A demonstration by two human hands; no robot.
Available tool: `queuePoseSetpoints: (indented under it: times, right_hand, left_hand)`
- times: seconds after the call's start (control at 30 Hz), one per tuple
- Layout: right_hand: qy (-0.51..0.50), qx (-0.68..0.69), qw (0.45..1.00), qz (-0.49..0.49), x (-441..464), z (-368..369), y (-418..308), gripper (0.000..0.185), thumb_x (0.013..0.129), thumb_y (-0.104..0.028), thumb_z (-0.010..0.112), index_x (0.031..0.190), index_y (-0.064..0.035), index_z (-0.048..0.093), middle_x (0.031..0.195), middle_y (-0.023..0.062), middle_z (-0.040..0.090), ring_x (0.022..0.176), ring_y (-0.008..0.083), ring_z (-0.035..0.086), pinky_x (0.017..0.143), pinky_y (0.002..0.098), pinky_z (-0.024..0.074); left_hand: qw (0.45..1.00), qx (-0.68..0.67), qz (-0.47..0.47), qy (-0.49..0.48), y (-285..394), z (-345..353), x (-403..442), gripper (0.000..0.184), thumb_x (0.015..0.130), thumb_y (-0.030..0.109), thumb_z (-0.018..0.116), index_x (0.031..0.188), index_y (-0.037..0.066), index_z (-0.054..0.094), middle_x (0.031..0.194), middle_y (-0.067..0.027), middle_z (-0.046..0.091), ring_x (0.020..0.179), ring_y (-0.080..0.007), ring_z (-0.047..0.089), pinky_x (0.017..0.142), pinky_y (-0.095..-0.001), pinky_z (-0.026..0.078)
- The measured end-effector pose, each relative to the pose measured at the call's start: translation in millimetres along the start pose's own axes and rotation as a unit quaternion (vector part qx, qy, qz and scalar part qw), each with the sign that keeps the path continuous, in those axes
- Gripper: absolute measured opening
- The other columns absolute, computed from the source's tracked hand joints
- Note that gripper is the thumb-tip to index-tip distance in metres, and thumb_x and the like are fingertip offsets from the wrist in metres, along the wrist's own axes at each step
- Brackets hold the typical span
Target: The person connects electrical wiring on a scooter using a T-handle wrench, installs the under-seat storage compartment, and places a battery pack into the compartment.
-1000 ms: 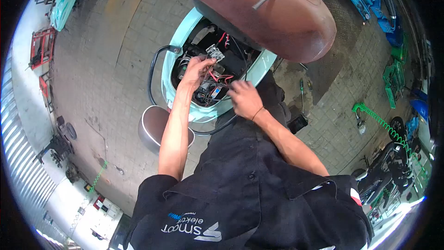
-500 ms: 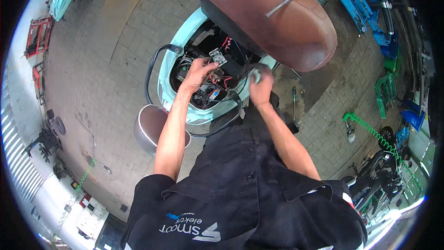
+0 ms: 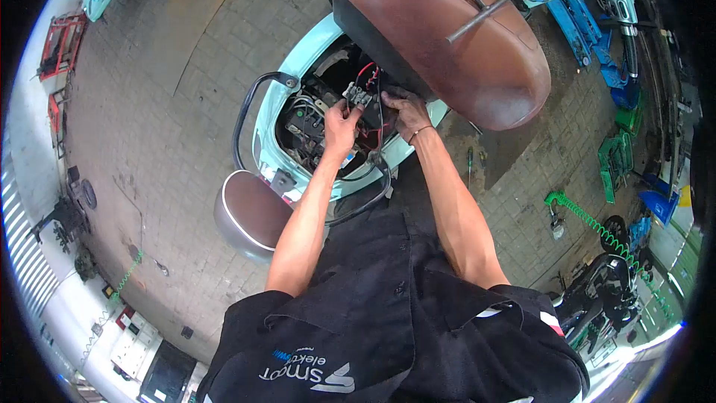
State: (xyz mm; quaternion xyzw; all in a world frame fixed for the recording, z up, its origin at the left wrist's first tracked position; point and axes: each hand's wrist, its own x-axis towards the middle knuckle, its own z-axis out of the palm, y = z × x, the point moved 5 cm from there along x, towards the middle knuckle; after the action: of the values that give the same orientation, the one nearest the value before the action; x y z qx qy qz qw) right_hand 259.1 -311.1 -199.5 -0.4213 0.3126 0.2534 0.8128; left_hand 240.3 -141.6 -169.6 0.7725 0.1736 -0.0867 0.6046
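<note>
A small silver metal part (image 3: pixel 358 95) with holes or raised bits on it sits in the grip of my left hand (image 3: pixel 341 130), above the opened body of a pale green scooter (image 3: pixel 268 116). My right hand (image 3: pixel 410 116), its fingers darkly smudged, is bent inward at the opening's right side. Its fingertips are right beside a thin black cable (image 3: pixel 382 123); what they close on, if anything, is hidden. Red wires (image 3: pixel 365 69) and black components (image 3: pixel 304 123) fill the compartment below.
The raised brown seat (image 3: pixel 462 45) overhangs the compartment on the right. A black grab rail (image 3: pixel 240 123) and a brown-and-silver backrest or box (image 3: pixel 253 213) stand near my left arm. A screwdriver (image 3: pixel 470 160) and a green coiled hose (image 3: pixel 589 216) lie on the paving.
My right hand, blurred earlier with something pale in it, has moved left and up toward the metal part. My left hand has shifted slightly right and down, still holding that part.
</note>
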Motion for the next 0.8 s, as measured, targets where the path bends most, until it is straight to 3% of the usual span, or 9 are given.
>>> queuePoseSetpoints:
  times: [0.07,0.13,0.27,0.33,0.47,0.53,0.67,0.73,0.8]
  right_hand:
    - [-0.014,-0.015,1.000,0.007,4.3,3.4,1.0,0.024,0.091,-0.007,0.065,0.114,-0.0009,0.061,0.096,0.0050,0.069,0.082,0.0174,0.068,0.066,0.0327,0.0581]
    - [-0.002,-0.174,0.984,-0.026,5.1,1.5,-1.8,0.024,0.090,-0.013,0.069,0.111,-0.0018,0.064,0.091,0.0043,0.069,0.076,0.0150,0.068,0.059,0.0313,0.0568]
    - [-0.022,-0.227,0.974,-0.010,10.8,3.1,-4.1,0.021,0.087,-0.017,0.072,0.102,-0.0028,0.068,0.085,0.0039,0.069,0.066,0.0132,0.067,0.052,0.0286,0.0543]
    - [0.026,-0.254,0.966,-0.033,11.9,-1.4,-3.3,0.018,0.085,-0.018,0.073,0.095,-0.0033,0.070,0.081,0.0033,0.069,0.059,0.0124,0.064,0.050,0.0257,0.0514]
    - [0.018,-0.267,0.962,-0.051,17.9,-7.0,2.3,0.018,0.085,-0.018,0.074,0.095,-0.0033,0.071,0.083,0.0039,0.069,0.058,0.0122,0.063,0.048,0.0261,0.0499]
    - [0.052,-0.298,0.952,-0.043,17.2,-8.9,1.1,0.020,0.085,-0.019,0.075,0.097,-0.0031,0.072,0.083,0.0040,0.069,0.062,0.0117,0.063,0.051,0.0268,0.0499]
    - [0.050,-0.310,0.945,-0.094,19.6,-9.2,1.0,0.021,0.084,-0.018,0.075,0.098,-0.0024,0.072,0.084,0.0045,0.069,0.069,0.0116,0.064,0.055,0.0276,0.0510]
    - [0.046,-0.281,0.956,-0.067,15.5,-5.1,-0.8,0.020,0.084,-0.019,0.076,0.095,-0.0021,0.071,0.085,0.0044,0.069,0.073,0.0110,0.063,0.056,0.0273,0.0493]
    - [0.044,-0.257,0.965,-0.031,11.0,-3.9,-4.1,0.019,0.085,-0.019,0.075,0.092,-0.0024,0.071,0.084,0.0041,0.069,0.072,0.0104,0.063,0.054,0.0268,0.0478]
  left_hand:
    - [1.000,0.005,-0.009,0.011,-5.9,4.6,-2.0,0.037,0.086,0.019,0.069,0.065,0.003,0.043,0.055,0.0012,0.039,0.055,-0.0079,0.033,0.048,-0.0332,0.025]
    - [1.000,0.009,-0.008,0.020,0.1,7.4,-7.1,0.035,0.086,0.018,0.069,0.065,0.001,0.046,0.055,0.0002,0.039,0.055,-0.0083,0.033,0.048,-0.0337,0.026]
    - [0.998,0.032,0.019,0.043,9.0,11.4,-8.7,0.032,0.086,0.016,0.069,0.068,-0.001,0.050,0.056,-0.0010,0.042,0.055,-0.0080,0.035,0.048,-0.0336,0.028]
    - [0.998,0.017,0.011,0.056,15.3,12.5,-11.9,0.028,0.087,0.014,0.068,0.072,-0.003,0.053,0.057,-0.0031,0.048,0.055,-0.0093,0.040,0.048,-0.0337,0.032]
    - [0.998,0.015,-0.007,0.056,22.8,15.9,-16.5,0.025,0.087,0.013,0.067,0.075,-0.004,0.054,0.058,-0.0066,0.052,0.054,-0.0112,0.044,0.049,-0.0341,0.034]
    - [0.998,0.018,0.029,0.061,13.8,18.6,-14.7,0.023,0.087,0.012,0.066,0.077,-0.005,0.054,0.058,-0.0104,0.052,0.053,-0.0143,0.045,0.049,-0.0365,0.035]
    - [0.996,0.057,0.048,0.059,10.3,21.4,-19.2,0.024,0.088,0.012,0.067,0.078,-0.003,0.052,0.062,-0.0041,0.047,0.060,-0.0103,0.040,0.053,-0.0327,0.034]
    - [0.995,0.039,0.054,0.076,6.0,22.3,-18.9,0.022,0.085,0.010,0.066,0.078,-0.006,0.052,0.059,-0.0150,0.047,0.055,-0.0161,0.045,0.052,-0.0385,0.035]
    - [0.996,0.032,0.040,0.072,1.7,24.0,-19.0,0.023,0.085,0.010,0.066,0.077,-0.005,0.051,0.059,-0.0143,0.047,0.056,-0.0158,0.044,0.052,-0.0382,0.035]
